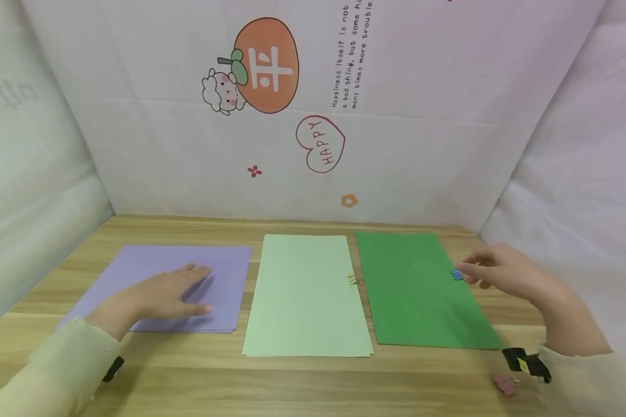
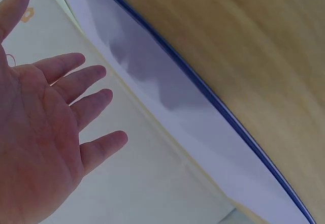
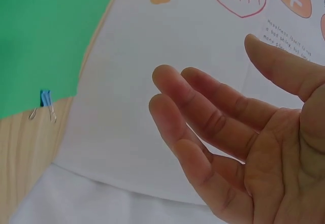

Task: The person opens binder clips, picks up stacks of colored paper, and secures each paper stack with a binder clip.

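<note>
My left hand (image 1: 159, 294) hovers over a stack of purple paper (image 1: 146, 259), fingers spread; its palm and straight fingers hold nothing in the left wrist view. At the right edge of a dark green paper stack (image 1: 407, 289), a blue binder clip (image 1: 457, 274) grips the sheets. Beside that clip is my right hand (image 1: 508, 272), its fingertips overlapping it in the head view. The right wrist view shows this hand (image 3: 228, 132) with loosely bent fingers and nothing between them, apart from the clip (image 3: 45, 98), whose wire handles stick out past the paper.
Between the two stacks lies pale green paper (image 1: 305, 301) with a yellow binder clip (image 1: 352, 279) on its right edge. A pink binder clip (image 1: 505, 384) rests near the front right of the wooden table (image 1: 271, 385). A printed white cloth (image 1: 151, 145) hangs behind.
</note>
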A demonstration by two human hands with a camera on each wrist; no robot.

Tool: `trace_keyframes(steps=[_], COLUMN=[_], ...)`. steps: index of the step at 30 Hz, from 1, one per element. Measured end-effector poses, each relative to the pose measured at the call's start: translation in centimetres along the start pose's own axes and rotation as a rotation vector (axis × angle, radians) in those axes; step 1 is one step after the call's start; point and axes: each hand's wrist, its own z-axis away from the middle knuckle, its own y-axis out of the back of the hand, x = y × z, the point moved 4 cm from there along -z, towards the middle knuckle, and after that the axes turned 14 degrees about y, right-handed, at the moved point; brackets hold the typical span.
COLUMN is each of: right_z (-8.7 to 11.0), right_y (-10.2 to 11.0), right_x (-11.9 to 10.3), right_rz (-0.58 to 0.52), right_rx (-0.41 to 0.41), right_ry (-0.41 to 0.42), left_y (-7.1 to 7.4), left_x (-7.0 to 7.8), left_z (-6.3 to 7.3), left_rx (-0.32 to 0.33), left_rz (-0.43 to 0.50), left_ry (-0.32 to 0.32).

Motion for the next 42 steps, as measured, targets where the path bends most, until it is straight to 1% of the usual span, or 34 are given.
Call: trace_keyframes(steps=[5,10,13,18,25,29,34,39,42], right_z=[1.2,1.8,2.3,2.9,3.8,4.3,4.8,5.4,5.8], right_y=[0.3,0.6,0.7,0.7,0.6,0.2,-0.2,-0.5,-0.8], right_x=[0.9,1.7,2.3,3.4,4.5,5.1,5.9,6.7,7.1], right_rz=[0.017,0.033,0.025,0.0,-0.021,-0.061,-0.14,-0.205,-0.216], right_rx=[-0.015,-0.038,-0.06,-0.093,-0.141,-0.194,-0.266,-0.307,-0.324], right_ry=[-0.042,-0.053,-0.067,-0.102,-0.134,-0.148,-0.148,-0.152,-0.147], left_y=[-0.3,-0.6,-0.7,-0.7,-0.9,-1.1,-1.4,-1.6,-1.7], left_x=[-0.1,-0.2,-0.4,-0.5,-0.6,-0.8,-1.0,-0.8,-0.9], left_z=[-0.1,-0.2,-0.2,-0.3,-0.4,-0.5,-0.7,-0.6,-0.6], left_rx=[0.001,-0.017,-0.018,-0.01,-0.026,-0.029,-0.036,-0.056,-0.066], left_rz=[-0.021,-0.023,-0.022,-0.032,-0.042,-0.051,-0.049,-0.039,-0.036], left_ry=[0.012,0.026,0.037,0.026,0.033,0.028,0.021,0.03,0.044])
